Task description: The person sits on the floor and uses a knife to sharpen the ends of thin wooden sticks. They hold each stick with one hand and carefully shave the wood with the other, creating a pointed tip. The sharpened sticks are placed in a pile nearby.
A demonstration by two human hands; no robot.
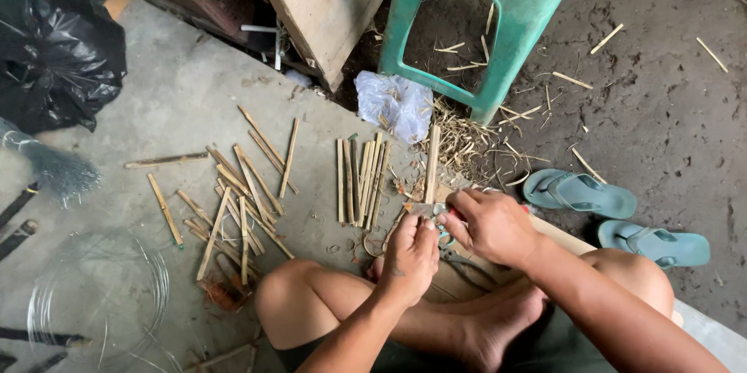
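Beyond the hands stands a green plastic stool [506, 0], with 2 teal sandals [580, 192] to the right of the right hand and loose bamboo splints [241, 202] scattered left of the left hand. The bamboo strip [432, 157] being worked points straight away from both hands. The right hand [490, 225] is closed around a small knife [424, 209] at the strip's near end, and the left hand [410, 256] pinches that end just below the blade. A clean shave probably needs a shallow blade angle, the left fingertips kept behind the edge.
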